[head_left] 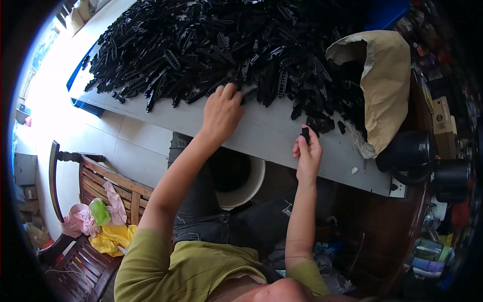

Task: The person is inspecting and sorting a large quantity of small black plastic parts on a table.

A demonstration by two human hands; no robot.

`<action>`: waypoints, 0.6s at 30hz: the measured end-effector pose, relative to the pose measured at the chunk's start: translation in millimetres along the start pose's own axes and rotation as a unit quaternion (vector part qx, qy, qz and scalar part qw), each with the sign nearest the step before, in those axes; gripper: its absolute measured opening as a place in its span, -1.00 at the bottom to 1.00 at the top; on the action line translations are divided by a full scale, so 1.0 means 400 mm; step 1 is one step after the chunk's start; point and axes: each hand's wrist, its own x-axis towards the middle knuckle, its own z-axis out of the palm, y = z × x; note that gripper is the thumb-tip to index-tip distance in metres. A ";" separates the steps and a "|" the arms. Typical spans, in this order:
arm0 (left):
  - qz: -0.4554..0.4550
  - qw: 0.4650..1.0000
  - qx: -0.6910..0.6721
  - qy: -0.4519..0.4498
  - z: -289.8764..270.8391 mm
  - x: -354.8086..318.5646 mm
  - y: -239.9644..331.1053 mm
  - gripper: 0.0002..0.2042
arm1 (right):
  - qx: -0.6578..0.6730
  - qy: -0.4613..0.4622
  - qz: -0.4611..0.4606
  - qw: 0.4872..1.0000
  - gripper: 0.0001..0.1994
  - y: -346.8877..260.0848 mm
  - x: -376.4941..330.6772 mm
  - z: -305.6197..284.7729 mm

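Note:
A large heap of black plastic pieces, many long and some with ladder-like slots, covers much of the grey-white table. At the near edge of this heap my left hand reaches in with curled fingers. Its fingertips are hidden against the pieces, so what they hold cannot be made out. Farther right, my right hand is over the table's near edge, pinching a small black plastic piece between thumb and fingers. Smaller black pieces lie just beyond it.
An open brown paper sack lies on the table's right side, beside black cups. Below the table edge, between my legs, stands a white bucket with dark contents. A wooden chair holding cloths is at left.

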 end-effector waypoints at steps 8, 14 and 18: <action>-0.004 0.981 -0.187 -0.044 -0.041 -0.072 -0.016 -0.73 | -0.179 -0.017 -0.093 0.979 -0.70 0.024 0.010 0.057; 0.050 0.959 -0.262 -0.096 -0.027 -0.096 -0.062 -0.67 | -0.265 -0.059 -0.245 0.931 -0.77 0.035 0.011 0.130; 0.109 0.907 -0.371 -0.166 -0.005 -0.087 -0.037 -0.74 | -0.317 -0.079 -0.245 0.913 -0.75 0.014 -0.013 0.089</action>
